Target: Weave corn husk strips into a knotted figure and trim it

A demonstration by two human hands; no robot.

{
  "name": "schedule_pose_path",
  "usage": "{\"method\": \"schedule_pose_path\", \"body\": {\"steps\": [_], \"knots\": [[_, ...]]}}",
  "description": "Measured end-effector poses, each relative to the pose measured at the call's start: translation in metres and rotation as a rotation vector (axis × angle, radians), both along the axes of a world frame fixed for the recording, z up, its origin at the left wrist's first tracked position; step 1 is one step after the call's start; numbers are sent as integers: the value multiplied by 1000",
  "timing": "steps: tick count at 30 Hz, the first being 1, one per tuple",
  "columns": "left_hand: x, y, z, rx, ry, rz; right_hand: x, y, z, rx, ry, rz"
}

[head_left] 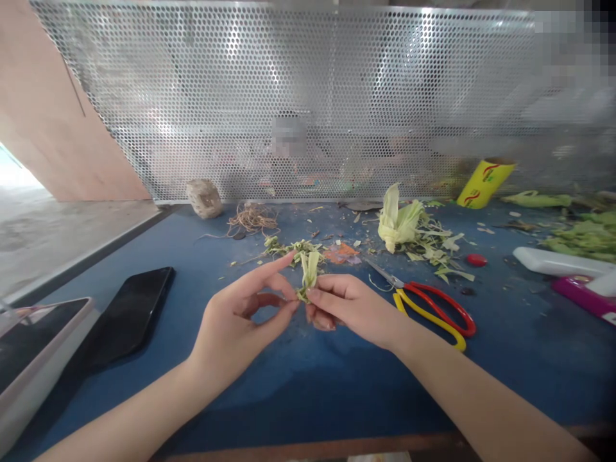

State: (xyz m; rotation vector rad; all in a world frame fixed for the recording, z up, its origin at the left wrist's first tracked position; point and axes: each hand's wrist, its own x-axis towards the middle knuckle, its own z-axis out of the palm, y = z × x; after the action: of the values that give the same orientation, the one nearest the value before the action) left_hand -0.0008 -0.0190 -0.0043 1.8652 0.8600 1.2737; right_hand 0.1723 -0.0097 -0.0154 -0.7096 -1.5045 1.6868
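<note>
Both my hands meet over the middle of the blue table [337, 378]. A small knot of pale green leaf strips [308, 273] stands up between them. My left hand [243, 317] pinches its base with thumb and bent fingers, while the index finger points out toward the strips. My right hand [349, 305] grips the same piece from the other side, fingers curled. More shredded green strips [293, 247] lie just beyond my fingers.
Red-and-yellow scissors [428, 305] lie right of my right hand. A green leaf bundle with scraps [402, 224], a yellow roll [484, 183], a twine coil [250, 219] and a stone-like lump [205, 197] sit by the perforated metal screen [312, 96]. A black phone [128, 314] and a tablet [33, 346] lie left.
</note>
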Motion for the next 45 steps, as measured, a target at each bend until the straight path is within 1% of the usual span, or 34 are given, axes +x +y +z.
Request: {"method": "schedule_pose_path", "body": {"steps": [4, 7, 10, 12, 15, 19, 22, 24, 26, 29, 31, 35, 39, 42, 45], "knots": [[0, 0, 1, 6, 4, 4, 1, 2, -2, -12, 68, -45], [1, 0, 1, -1, 14, 21, 1, 2, -2, -2, 51, -54], [1, 0, 0, 7, 30, 64, 0, 0, 0, 12, 21, -53], [1, 0, 0, 23, 39, 91, -1, 0, 2, 45, -3, -59], [1, -2, 0, 28, 52, 117, -1, -1, 3, 135, -88, -72], [1, -2, 3, -52, 60, 131, 2, 0, 3, 192, -173, -55], [0, 1, 7, -153, 61, 100, 7, 1, 5, 238, -214, -30], [-1, 2, 10, -220, 52, 61, 9, 1, 7, 274, -231, -62], [-1, 3, 13, -274, 44, 20, 9, 2, 8, 293, -222, -137], [0, 2, 15, -315, 45, -3, 9, 5, 6, 271, -172, -249], [-1, 1, 15, -307, 49, -7, 8, 7, 5, 237, -137, -278], [-2, 2, 12, -271, 102, -66, 5, 5, 5, 230, -159, -254], [-1, 3, 8, -255, 173, -92, 0, -3, 9, 330, -287, -246], [1, 3, 6, -206, 208, -35, -1, -9, 11, 373, -370, -185], [1, 4, 6, -216, 257, 67, 0, -10, 13, 388, -368, -96]]}}
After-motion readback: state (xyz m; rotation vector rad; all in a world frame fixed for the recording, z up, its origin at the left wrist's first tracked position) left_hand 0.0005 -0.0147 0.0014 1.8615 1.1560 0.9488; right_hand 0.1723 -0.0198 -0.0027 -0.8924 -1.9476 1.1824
